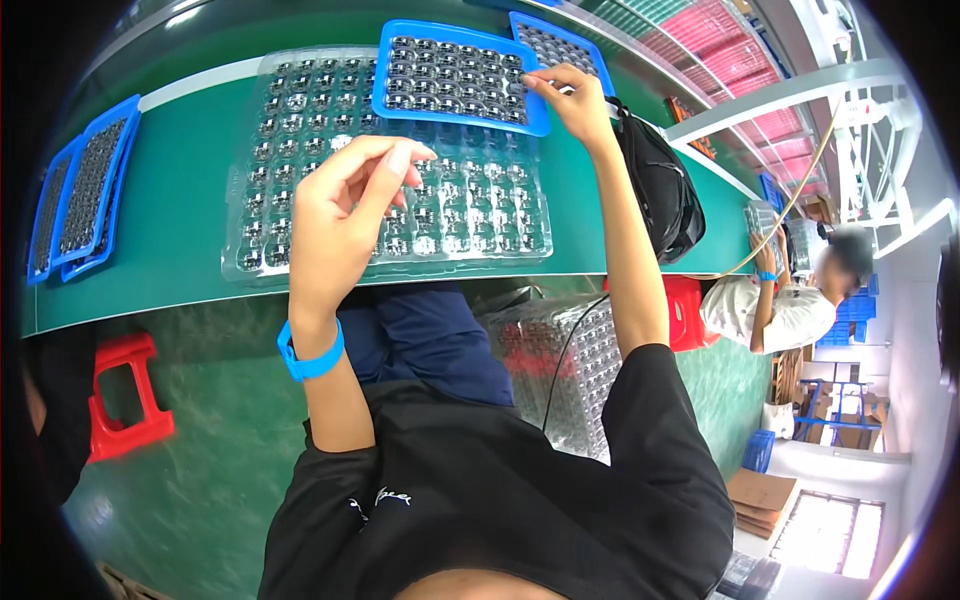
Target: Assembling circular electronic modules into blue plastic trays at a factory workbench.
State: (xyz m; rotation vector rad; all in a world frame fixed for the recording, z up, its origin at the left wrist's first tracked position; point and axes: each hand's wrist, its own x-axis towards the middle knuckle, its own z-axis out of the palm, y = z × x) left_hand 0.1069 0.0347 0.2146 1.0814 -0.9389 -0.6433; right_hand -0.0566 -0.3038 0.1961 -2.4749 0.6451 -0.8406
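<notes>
Above a clear plastic blister tray (pixel 236 225) filled with rows of small shiny metal parts, my left hand (pixel 345 205) hovers with its fingers curled in and thumb near the index finger. Anything it might hold is too small to make out. A blue tray (pixel 455 117) with rows of similar parts rests across the far side of the clear tray. At its right end my right hand (pixel 568 98) has thumb and index finger pinched together over the last column. What lies between those fingertips is hidden.
Another filled blue tray (pixel 603 78) lies behind; more blue trays (pixel 118 150) stack at the left of the green table (pixel 185 200). A black backpack (pixel 655 190) sits right. Below are red stools (pixel 135 425) and stacked clear trays (pixel 555 360). A co-worker (pixel 770 310) works far right.
</notes>
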